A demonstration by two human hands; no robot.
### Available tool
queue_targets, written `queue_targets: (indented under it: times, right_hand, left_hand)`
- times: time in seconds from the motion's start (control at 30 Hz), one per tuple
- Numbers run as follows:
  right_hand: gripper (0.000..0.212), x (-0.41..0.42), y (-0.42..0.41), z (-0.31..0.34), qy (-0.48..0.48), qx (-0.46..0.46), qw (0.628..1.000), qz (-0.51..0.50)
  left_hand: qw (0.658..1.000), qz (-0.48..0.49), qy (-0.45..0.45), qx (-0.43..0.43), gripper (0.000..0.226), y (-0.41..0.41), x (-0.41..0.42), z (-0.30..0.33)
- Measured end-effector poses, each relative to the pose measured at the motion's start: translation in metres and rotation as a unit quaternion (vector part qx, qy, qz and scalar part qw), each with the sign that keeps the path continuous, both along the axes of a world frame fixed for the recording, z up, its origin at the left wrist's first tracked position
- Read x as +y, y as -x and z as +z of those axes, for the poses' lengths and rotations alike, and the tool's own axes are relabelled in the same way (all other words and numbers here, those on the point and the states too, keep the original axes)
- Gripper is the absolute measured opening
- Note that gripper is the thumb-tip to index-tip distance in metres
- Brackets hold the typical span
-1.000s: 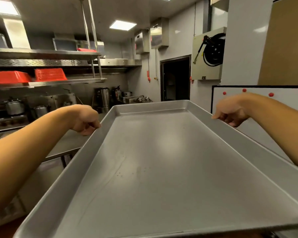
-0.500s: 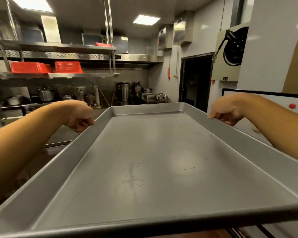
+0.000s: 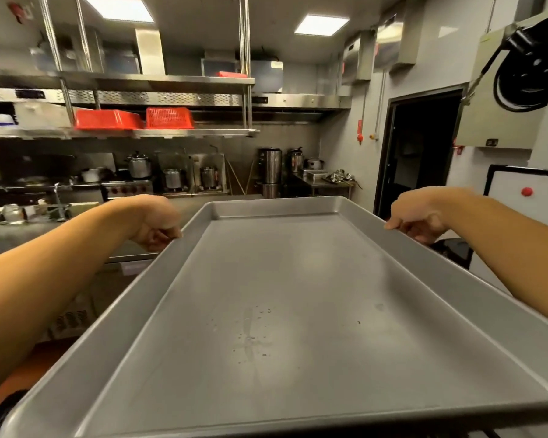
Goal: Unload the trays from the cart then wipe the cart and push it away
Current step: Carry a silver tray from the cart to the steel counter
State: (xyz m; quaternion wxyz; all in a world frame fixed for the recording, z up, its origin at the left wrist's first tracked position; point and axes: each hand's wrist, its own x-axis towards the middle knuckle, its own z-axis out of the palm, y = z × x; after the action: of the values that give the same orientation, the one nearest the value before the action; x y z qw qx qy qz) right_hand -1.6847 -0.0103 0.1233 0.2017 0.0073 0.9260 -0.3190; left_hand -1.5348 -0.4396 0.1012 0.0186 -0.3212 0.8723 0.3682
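Commercial kitchen | I carry 1 large, shallow, rectangular bare-metal tray (image 3: pixel 298 311) level at chest height | left hand (image 3: pixel 154 224) and right hand (image 3: pixel 416 221) each curl round a long rim | cart out of view: unloading underway, wiping and pushing remain, I judge.

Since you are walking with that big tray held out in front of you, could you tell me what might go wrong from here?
The left hand and right hand grip the tray only at its far side rims, so it may tip. The water droplets suggest slick metal. The tray hides the floor ahead.
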Motion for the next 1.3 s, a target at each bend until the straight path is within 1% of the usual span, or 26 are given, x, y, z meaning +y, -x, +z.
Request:
queue_targets:
  times: [0.2,0.4,0.6,0.7,0.8,0.93,1.13,1.3]
  right_hand:
    - [0.018,-0.041,0.081,0.001,-0.024,0.016,0.999,0.024]
    - [0.015,-0.071,0.151,-0.01,-0.015,-0.005,0.999,0.045]
    - [0.022,-0.094,0.237,-0.035,-0.042,-0.013,0.996,0.078]
    - [0.019,-0.104,0.281,-0.045,-0.023,-0.02,0.995,0.096]
    - [0.011,-0.113,0.325,-0.042,0.006,-0.005,0.993,0.115]
    - [0.009,-0.13,0.385,-0.032,0.027,0.015,0.99,0.137]
    - [0.011,-0.167,0.468,-0.03,0.03,0.007,0.987,0.156]
    - [0.013,-0.219,0.539,-0.033,0.031,0.017,0.985,0.169]
  left_hand:
    - [1.0,0.026,0.011,0.003,0.011,0.055,-0.027,0.001]
    - [0.999,0.05,0.02,-0.003,0.01,0.101,-0.037,-0.001]
    - [0.996,0.08,0.024,-0.004,0.01,0.165,-0.044,-0.017]
    - [0.996,0.088,0.016,-0.01,0.014,0.201,-0.047,-0.025]
    - [0.993,0.112,0.027,-0.007,0.014,0.24,-0.051,-0.024]
    - [0.99,0.136,0.034,-0.001,0.02,0.29,-0.059,-0.018]
    - [0.985,0.165,0.043,0.007,0.02,0.351,-0.081,-0.016]
    - [0.983,0.176,0.055,0.012,0.019,0.414,-0.125,-0.017]
